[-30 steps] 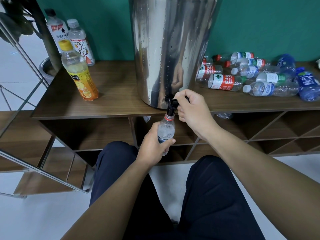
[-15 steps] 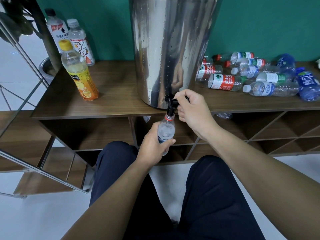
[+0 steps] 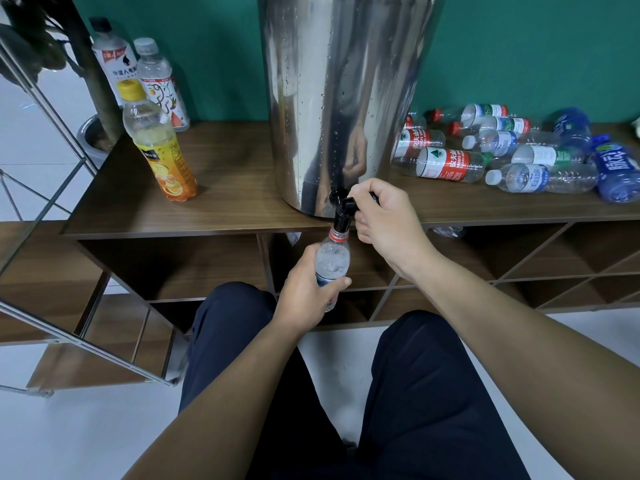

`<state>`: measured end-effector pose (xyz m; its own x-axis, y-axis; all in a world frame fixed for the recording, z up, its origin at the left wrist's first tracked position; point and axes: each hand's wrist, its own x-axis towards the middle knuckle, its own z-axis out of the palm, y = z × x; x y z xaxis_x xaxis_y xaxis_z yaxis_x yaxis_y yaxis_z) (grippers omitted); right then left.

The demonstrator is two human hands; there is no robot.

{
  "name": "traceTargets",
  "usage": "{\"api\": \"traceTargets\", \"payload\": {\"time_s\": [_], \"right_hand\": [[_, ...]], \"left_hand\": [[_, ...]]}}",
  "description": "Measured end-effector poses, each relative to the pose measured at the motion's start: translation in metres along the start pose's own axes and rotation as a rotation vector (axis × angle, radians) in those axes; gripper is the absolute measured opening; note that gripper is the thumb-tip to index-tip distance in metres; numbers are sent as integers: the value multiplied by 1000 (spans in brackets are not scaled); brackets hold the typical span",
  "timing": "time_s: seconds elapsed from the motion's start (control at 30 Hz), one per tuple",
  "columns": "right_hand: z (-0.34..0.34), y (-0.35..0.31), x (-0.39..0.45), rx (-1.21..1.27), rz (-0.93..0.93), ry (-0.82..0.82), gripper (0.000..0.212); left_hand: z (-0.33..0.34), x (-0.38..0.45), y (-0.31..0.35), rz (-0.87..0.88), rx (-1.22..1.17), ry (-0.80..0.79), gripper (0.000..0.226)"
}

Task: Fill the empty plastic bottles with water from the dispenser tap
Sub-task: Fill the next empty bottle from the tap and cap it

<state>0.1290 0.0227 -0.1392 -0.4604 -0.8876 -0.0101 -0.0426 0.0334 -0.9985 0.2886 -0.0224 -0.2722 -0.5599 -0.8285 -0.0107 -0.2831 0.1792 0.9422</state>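
Just below centre frame: left hand (image 3: 309,293) wrapped round the clear bottle (image 3: 331,264), long axis upright, mouth directly under the black tap (image 3: 343,213), touching or nearly so. Slightly above, right of it: right hand (image 3: 388,216) curled round the tap lever. Behind, upper centre: steel dispenser (image 3: 346,98). Far right: empty bottles (image 3: 519,157) lying flat on the shelf (image 3: 225,188), nearer the right hand.

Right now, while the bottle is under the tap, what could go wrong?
1. The bottle looks nearly full up to its neck, so it may overflow onto the trousers below.
2. Only the left hand holds it, in the air under the tap; if it slips, water spills before the right hand closes the lever.
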Motion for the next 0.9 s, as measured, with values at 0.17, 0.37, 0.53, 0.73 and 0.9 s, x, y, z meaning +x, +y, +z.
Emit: {"api": "traceTargets", "payload": {"time_s": [0.17, 0.37, 0.53, 0.73, 0.9], "right_hand": [[0, 1, 0, -4, 1, -6, 27], [-1, 1, 0, -10, -1, -12, 26], [-1, 0, 0, -10, -3, -11, 27], [0, 2, 0, -12, -14, -1, 25], [0, 2, -1, -14, -12, 0, 25]], "left_hand": [[1, 0, 0, 0, 12, -1, 66], [1, 0, 0, 5, -2, 5, 65], [2, 1, 0, 1, -4, 3, 67], [2, 0, 0, 0, -5, 10, 66], [2, 1, -1, 2, 7, 14, 65]]}}
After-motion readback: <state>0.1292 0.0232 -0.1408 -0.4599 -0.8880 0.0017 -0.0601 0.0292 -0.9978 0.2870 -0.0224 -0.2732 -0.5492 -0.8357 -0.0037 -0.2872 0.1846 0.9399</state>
